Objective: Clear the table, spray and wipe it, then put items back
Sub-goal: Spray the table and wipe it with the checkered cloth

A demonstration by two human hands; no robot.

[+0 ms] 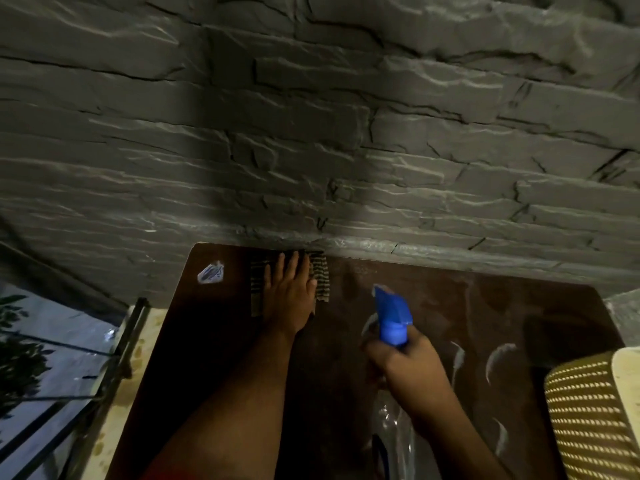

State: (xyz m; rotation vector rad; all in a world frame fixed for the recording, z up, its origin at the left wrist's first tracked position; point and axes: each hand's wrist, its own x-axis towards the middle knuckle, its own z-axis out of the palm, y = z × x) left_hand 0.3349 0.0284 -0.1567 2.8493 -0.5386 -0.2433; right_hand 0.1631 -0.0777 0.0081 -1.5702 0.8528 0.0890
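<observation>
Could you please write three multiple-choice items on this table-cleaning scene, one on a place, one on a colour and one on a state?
1. Where does the striped cloth lie on the table?
A. at the far edge, by the stone wall
B. at the near edge
C. on the woven chair

2. What colour is the head of the spray bottle?
A. red
B. blue
C. white

3. How is the left hand placed?
A. curled round the bottle
B. hanging clear of the table
C. flat on the cloth, fingers straight

Answers:
1 A, since the cloth sits at the table's far edge, right by the wall.
2 B, since the head above the right hand that grips the bottle is bright blue.
3 C, since its straight fingers lie spread on the cloth.
</observation>
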